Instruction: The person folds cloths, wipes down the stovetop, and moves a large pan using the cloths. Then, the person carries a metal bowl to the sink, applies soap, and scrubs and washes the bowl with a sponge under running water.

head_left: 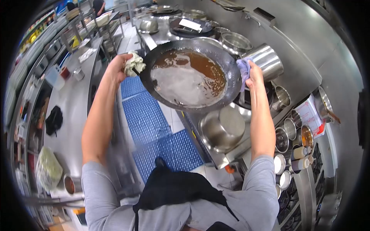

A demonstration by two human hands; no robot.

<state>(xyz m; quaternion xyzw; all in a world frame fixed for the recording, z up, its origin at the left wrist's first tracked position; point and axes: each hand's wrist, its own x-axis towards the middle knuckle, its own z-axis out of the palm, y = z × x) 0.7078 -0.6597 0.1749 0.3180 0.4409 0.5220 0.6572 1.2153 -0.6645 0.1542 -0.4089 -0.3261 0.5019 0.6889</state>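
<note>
Both of my arms stretch forward around a large dark wok [154,94] holding brown, steaming or foamy liquid [185,82]. At the wok's left side, my left hand [120,67] grips it through a crumpled whitish cloth [135,64]. My right hand [254,74] is closed on the opposite side, with a purple cloth [244,68] between the fingers and the wok. The wok appears raised off the stove and roughly level. Below its right part sits a rounded steel pot [222,129], bottom up. Just behind my right hand is a tall steel pot [267,61].
Blue floor mats [146,115] cover the tiles ahead. A long steel counter [73,115] runs along the left, with a black cloth [54,120] and a bagged item [49,168]. At right stand several seasoning containers [290,129] and squeeze bottles [300,153]. Another person [98,7] is far back.
</note>
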